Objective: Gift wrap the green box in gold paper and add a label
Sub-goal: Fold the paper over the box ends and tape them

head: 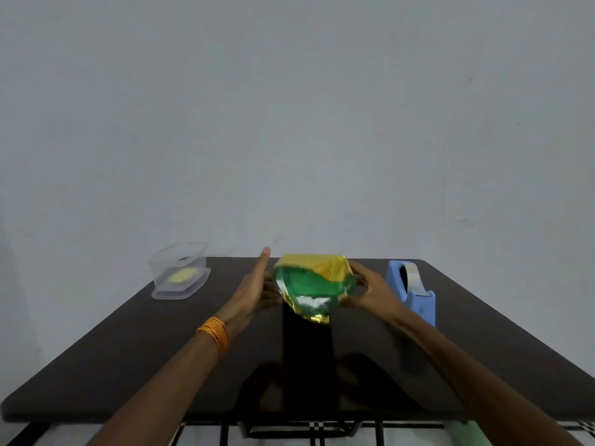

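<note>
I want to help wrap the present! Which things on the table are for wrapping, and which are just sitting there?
For wrapping: green box, gold paper, blue tape dispenser.
Just sitting there: clear tub with a yellow slip inside, perhaps the label.

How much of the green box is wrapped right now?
Partly wrapped: gold paper covers its far top and crumples below the near edge, but the green box face shows bare between the left hand and right hand.
</note>
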Demonstrator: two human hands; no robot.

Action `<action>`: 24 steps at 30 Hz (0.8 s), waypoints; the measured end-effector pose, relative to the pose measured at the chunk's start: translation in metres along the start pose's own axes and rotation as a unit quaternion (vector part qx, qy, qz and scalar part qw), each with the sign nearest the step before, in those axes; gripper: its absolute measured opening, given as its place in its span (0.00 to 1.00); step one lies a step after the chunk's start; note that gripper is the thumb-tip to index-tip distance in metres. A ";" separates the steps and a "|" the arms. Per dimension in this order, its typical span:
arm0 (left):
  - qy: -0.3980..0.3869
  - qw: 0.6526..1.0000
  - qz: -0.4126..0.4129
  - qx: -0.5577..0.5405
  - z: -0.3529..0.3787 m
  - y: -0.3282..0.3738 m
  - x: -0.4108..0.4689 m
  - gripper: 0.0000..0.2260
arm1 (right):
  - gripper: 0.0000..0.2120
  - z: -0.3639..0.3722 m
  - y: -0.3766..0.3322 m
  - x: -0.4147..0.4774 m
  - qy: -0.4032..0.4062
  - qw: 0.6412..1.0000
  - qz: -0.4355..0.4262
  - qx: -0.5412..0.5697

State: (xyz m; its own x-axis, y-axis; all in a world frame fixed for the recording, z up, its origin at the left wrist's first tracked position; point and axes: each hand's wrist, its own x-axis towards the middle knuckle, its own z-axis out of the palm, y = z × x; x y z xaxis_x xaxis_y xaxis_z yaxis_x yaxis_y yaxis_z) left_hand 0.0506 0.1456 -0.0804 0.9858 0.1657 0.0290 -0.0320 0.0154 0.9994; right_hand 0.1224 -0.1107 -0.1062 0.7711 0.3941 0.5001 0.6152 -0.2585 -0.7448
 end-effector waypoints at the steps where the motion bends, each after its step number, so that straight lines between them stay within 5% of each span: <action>1: 0.014 1.000 0.007 -0.024 0.000 0.008 0.001 0.37 | 0.35 -0.004 -0.008 0.004 0.008 1.000 0.001 0.001; 9: 0.047 0.996 0.066 -0.030 0.009 0.054 -0.002 0.31 | 0.26 -0.005 -0.049 0.025 0.020 0.996 0.065 0.065; 15: 0.093 0.986 0.131 0.038 0.004 0.047 -0.008 0.12 | 0.26 0.003 -0.041 0.018 0.022 0.990 0.082 0.110; 18: 0.145 0.936 0.282 0.153 -0.004 0.054 0.001 0.20 | 0.25 0.003 -0.043 0.020 0.008 0.992 0.075 0.105; 21: 0.108 0.875 0.393 0.262 -0.004 0.075 0.007 0.30 | 0.27 0.004 -0.041 0.021 0.006 0.992 0.072 0.101; 24: 0.074 0.809 0.426 0.398 -0.004 0.097 0.017 0.24 | 0.28 0.004 -0.038 0.020 0.007 0.992 0.075 0.105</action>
State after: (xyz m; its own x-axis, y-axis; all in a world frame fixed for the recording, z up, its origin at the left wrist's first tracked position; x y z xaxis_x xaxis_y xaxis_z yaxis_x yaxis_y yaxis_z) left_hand 0.0632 0.1538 0.0170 0.6297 -0.1016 0.7702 -0.5154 -0.7964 0.3164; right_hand 0.1136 -0.0893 -0.0698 0.8548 0.3517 0.3815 0.4466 -0.1243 -0.8860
